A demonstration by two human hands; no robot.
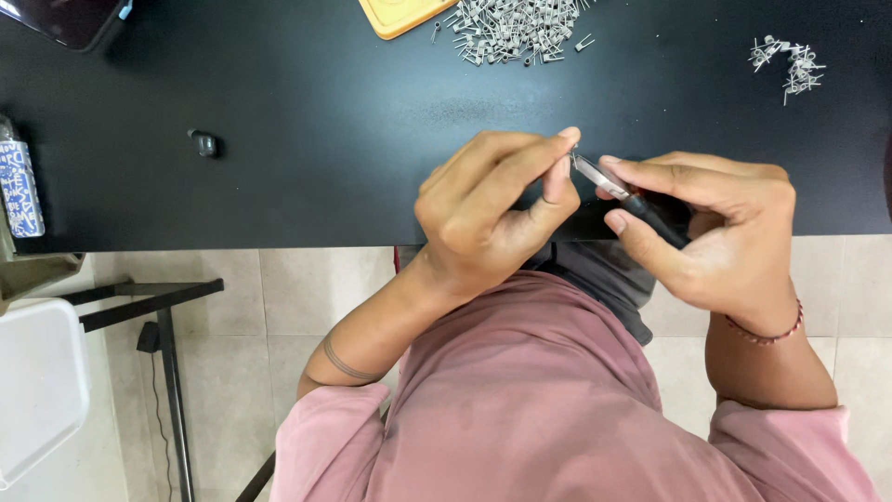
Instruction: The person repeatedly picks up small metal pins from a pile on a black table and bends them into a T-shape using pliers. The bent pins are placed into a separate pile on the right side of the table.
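Observation:
My left hand (pixel 492 209) pinches a tiny metal piece (pixel 573 154) between thumb and forefinger, just over the near edge of the black table (pixel 307 121). My right hand (pixel 711 228) grips small pliers (pixel 632 200) with black handles; their silver tips meet the metal piece at my left fingertips. The piece itself is mostly hidden by my fingers.
A big heap of small metal coils (pixel 511 28) lies at the far edge beside a yellow tray (pixel 400 14). A smaller heap of coils (pixel 788 65) sits far right. A small dark object (pixel 204 142) lies left, a phone (pixel 65 19) top left, a patterned bottle (pixel 19 186) at the left edge.

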